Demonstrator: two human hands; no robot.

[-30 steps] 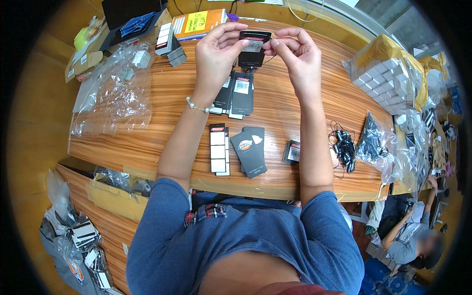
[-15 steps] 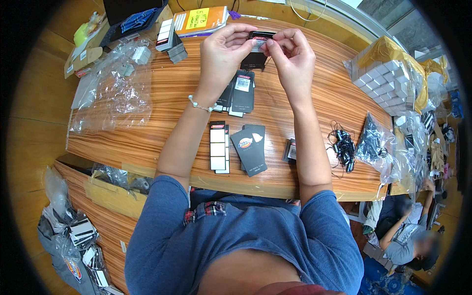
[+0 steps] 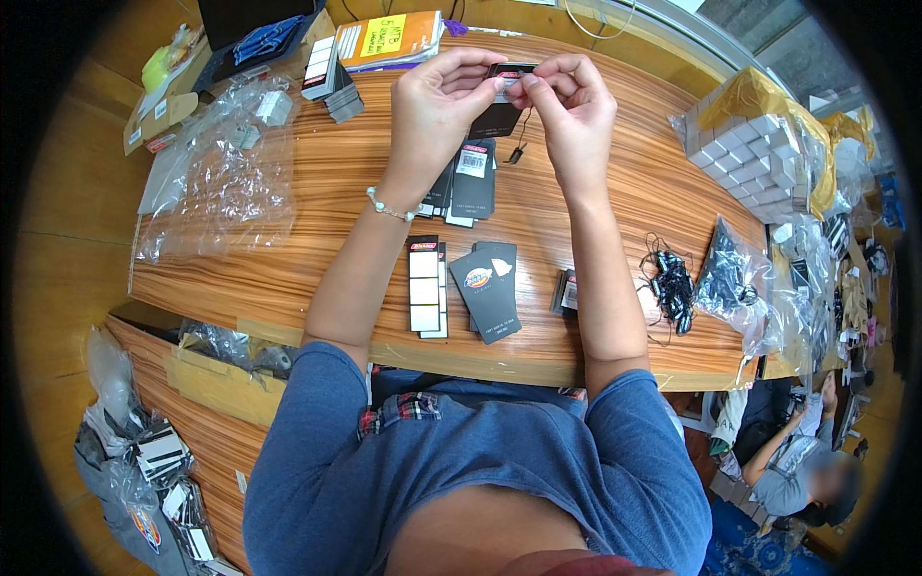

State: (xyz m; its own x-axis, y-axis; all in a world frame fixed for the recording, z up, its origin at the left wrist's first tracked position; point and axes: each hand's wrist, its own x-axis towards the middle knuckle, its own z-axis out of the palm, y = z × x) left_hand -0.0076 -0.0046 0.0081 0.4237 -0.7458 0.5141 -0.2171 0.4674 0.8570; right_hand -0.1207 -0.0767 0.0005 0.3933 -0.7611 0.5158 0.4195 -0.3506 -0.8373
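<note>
Held up over the far part of the table are black hang tags [image 3: 494,119], pinched at their upper left edge by my left hand [image 3: 444,101]. At the tags' top right, my right hand [image 3: 576,110] has thumb and fingers pressed together on a thin black tag string. The string's dark end piece [image 3: 517,155] dangles below the fingers, beside the tags. My fingertips hide where string and tags meet. Below my hands lies a pile of black tags [image 3: 473,180], the top one with a white label. Nearer are white-panelled tags [image 3: 424,288] and black logo tags [image 3: 488,296].
To the right lie a bundle of black strings [image 3: 672,288] and a clear bag [image 3: 730,278]. White boxes [image 3: 744,158] are stacked behind them. Clear plastic [image 3: 221,173] covers the left side, near a tag stack [image 3: 341,101]. Another person [image 3: 792,475] sits at lower right.
The string's dark end piece now hangs in sight below my right fingers. The held tags have tilted slightly; both hands stay in nearly the same place.
</note>
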